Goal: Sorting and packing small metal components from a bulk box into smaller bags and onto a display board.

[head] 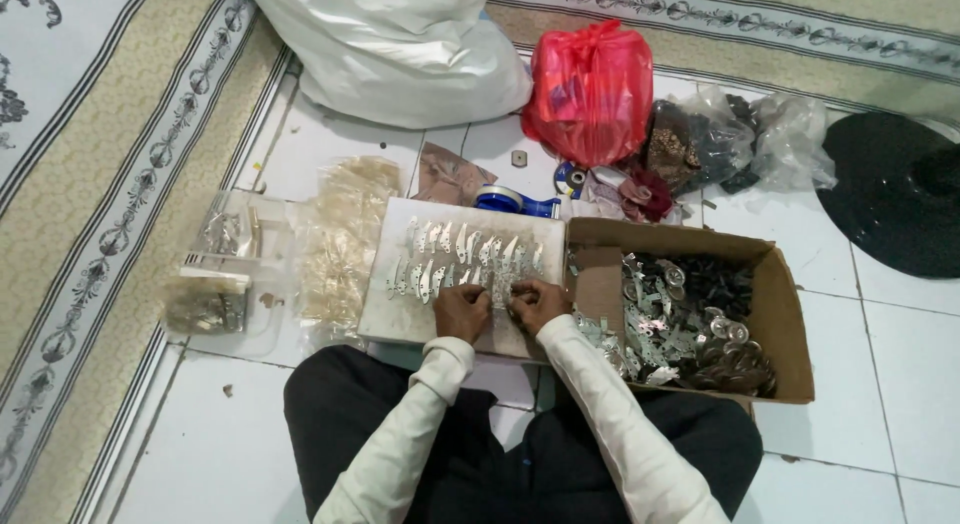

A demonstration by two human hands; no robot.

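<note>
Silvery metal pieces (462, 256) lie in two neat rows on a pale flat board (400, 319), spread out singly, probably so each can be picked up or counted easily. Both hands meet at the near edge of the board: the left hand (461, 312) and the right hand (540, 304) have their fingers curled narrowly together over something small at the end of the rows, but what they pinch is too small to make out. Right of the board, touching it, an open cardboard box (778, 304) holds a loose heap of similar metal parts, close enough for the right hand to reach. Left of the board sit clear plastic bags (340, 239) and a small clear tray (215, 274); their contents are blurred. Beyond the board lie a red bag (590, 89), a roll of tape (505, 201) and a white sack (400, 44), cut off at the top.
</note>
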